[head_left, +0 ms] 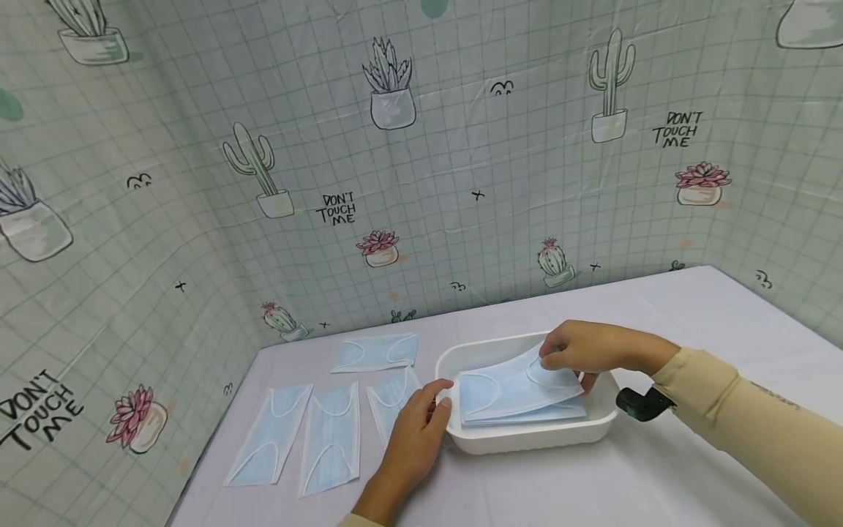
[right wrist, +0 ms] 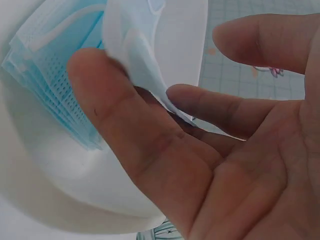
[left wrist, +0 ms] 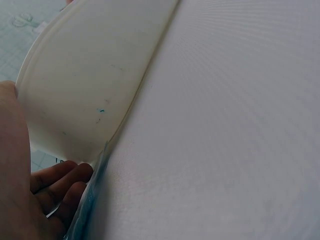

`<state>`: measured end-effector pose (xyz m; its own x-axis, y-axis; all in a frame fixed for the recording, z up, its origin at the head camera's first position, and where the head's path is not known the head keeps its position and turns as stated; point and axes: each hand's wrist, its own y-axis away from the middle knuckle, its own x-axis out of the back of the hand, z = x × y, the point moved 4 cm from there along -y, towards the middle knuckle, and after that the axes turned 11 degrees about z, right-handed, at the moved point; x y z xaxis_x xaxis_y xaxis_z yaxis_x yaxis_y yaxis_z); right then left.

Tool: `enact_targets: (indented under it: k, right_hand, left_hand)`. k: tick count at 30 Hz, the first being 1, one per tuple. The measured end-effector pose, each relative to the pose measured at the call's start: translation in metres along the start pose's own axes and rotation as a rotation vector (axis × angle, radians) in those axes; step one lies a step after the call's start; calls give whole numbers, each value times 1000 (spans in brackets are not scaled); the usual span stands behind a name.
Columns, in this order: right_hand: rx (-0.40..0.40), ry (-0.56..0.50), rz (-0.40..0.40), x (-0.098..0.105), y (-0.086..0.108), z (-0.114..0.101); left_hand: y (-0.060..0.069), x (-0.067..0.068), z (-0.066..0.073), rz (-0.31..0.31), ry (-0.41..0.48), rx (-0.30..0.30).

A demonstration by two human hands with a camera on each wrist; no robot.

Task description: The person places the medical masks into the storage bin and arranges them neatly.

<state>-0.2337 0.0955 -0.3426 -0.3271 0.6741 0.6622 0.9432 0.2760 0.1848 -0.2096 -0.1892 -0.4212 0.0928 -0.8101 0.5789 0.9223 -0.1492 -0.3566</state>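
Leaning in, I see the right hand's [head_left: 586,347] fingers pinching the right end of the top face mask [head_left: 510,386] above the stack [head_left: 527,419] in the white plastic tub [head_left: 540,442]; the left hand's [head_left: 419,419] fingers grip the tub's left rim. Should its left ear loop [head_left: 497,392] snag, a second mask might drag along.

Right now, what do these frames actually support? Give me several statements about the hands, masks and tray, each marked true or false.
1. The right hand pinches a mask. True.
2. The left hand is well clear of the tray. False: it grips the tray's left end.
3. Four masks show outside the tray. True.
4. The tray is black. False: it is white.
5. The right sleeve is beige. True.
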Motion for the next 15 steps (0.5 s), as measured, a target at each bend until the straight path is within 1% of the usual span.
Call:
enact_targets:
  k: [6,15]
  right_hand:
    - [-21,21,-23,0,0,0]
    - [-25,57,-8,2,1,-2]
  left_hand:
    - [0,1,2,0,-3,5]
    - [1,1,2,-7,-8,8]
